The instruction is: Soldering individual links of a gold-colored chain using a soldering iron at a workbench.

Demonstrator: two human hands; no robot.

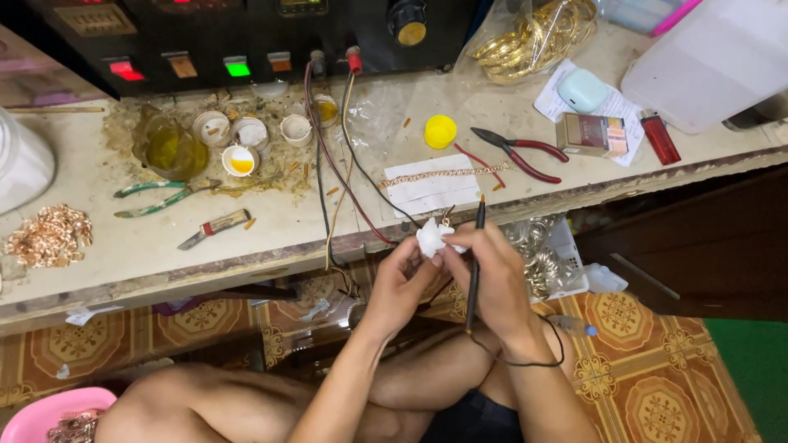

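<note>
— Tissue wad (430,239), near the counter (271,234) edge: who holds it?
— Left hand (404,279) pinches it; right hand (492,275) grips a black pen tool (475,254) against it. Probably mid-wiping; steady pressure comes next. Gold chain (443,175) lies beyond, red pliers (519,152) farther right.

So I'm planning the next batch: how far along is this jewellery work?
Looks early. One gold chain lies finished-looking on white paper. In hand: the left hand pinches a white wad around a small piece while the right hand holds a black wired pen. Left: a copper-coloured pile and gold bangles.
</note>
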